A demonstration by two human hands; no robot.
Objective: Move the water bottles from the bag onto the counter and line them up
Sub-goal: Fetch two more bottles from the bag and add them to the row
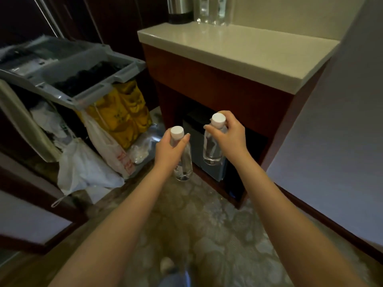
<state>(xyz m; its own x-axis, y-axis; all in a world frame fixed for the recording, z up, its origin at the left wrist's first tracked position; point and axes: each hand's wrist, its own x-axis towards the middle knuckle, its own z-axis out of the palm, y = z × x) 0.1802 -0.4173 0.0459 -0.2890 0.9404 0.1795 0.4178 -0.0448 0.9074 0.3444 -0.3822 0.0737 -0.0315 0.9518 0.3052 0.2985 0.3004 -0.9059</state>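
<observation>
Clear plastic with white caps, two bottles are hanging upright in the air in front of the cabinet, below the level of the counter (238,50). The left hand (170,150) is gripping the left bottle (185,162) round its neck just under the cap. The right hand (230,135) is holding the right bottle (211,148) the same way, fingers curling round the neck.

How full they are is hard to tell. If full, they are probably pulling on such high grips and tending to swing. The walls are looking thin and likely to give under a squeeze, and the smooth plastic could be slipping in a loose hold. The neck, stiffened by the cap, is serving well for carrying. A hold round the middle would probably be steadier for setting down.

The bag (145,141) is lying on the floor beside the cart (72,69). Two more bottles (213,11) are standing at the back of the counter next to a kettle (179,9), offering a line to join.
</observation>
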